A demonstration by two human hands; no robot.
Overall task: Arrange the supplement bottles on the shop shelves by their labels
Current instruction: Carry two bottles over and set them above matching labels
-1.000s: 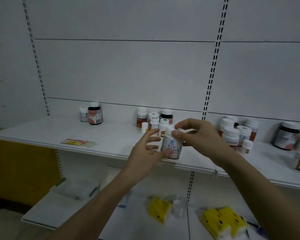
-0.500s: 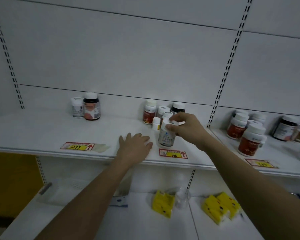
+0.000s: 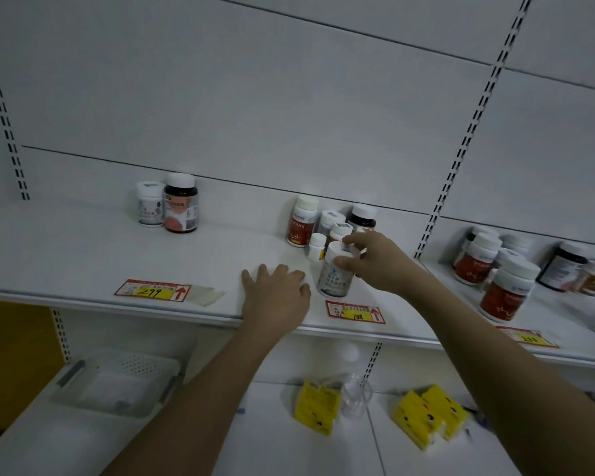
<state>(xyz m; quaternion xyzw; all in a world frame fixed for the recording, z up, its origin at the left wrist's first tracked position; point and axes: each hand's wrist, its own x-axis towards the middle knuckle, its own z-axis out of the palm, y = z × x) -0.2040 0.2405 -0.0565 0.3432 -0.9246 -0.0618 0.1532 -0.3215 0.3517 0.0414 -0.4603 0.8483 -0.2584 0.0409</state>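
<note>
— Where are the hands?

— Left hand lies flat on the shelf near its front edge, fingers spread and straight, holding nothing. Right hand reaches in from the right, thumb and fingers curled round the white cap of the bottle.

— And the bottle?

— Upright on the shelf, just behind the tag at the front edge, in front of the bottle cluster.

— Any writing?

— That tag reads "108". The left tag reads "299". The bottle's label print is too blurred.

Bare shelf lies open between the left bottle pair and the crowded middle cluster
</note>
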